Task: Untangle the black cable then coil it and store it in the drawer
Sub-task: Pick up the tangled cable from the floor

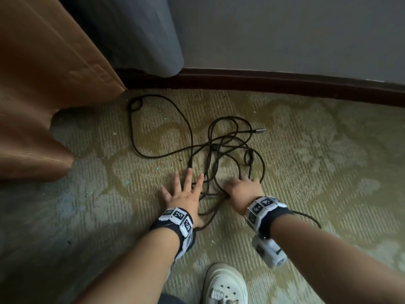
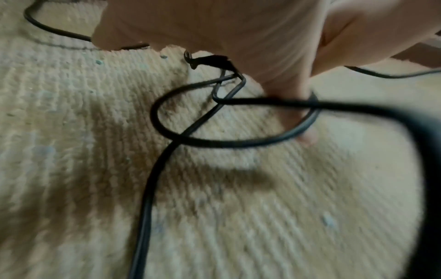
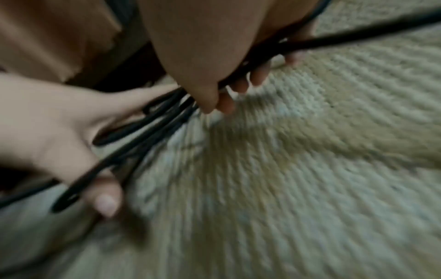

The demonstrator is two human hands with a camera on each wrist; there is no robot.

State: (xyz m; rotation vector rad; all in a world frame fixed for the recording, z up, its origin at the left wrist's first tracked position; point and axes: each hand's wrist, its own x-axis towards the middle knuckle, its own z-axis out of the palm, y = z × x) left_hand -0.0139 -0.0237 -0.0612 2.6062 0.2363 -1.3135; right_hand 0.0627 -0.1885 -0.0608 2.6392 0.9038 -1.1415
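The black cable [image 1: 219, 148] lies in a loose tangle on the patterned carpet, with its metal plug end [image 1: 259, 129] pointing right. My left hand [image 1: 186, 189] lies flat with its fingers spread, pressing on strands at the tangle's near left side. In the left wrist view a loop of the cable [image 2: 226, 143] runs round the thumb [image 2: 291, 109]. My right hand [image 1: 242, 185] is curled over the near right side and grips several strands. The right wrist view shows its fingers [image 3: 241, 86] closed round the bundled cable [image 3: 167, 113], beside the left hand [image 3: 59, 122].
A brown wooden piece of furniture [image 1: 43, 84] stands at the left. A grey curtain [image 1: 142, 29] and a dark baseboard [image 1: 285, 84] run along the wall behind. A white shoe [image 1: 225, 284] is at the near edge. One strand trails back under my right forearm.
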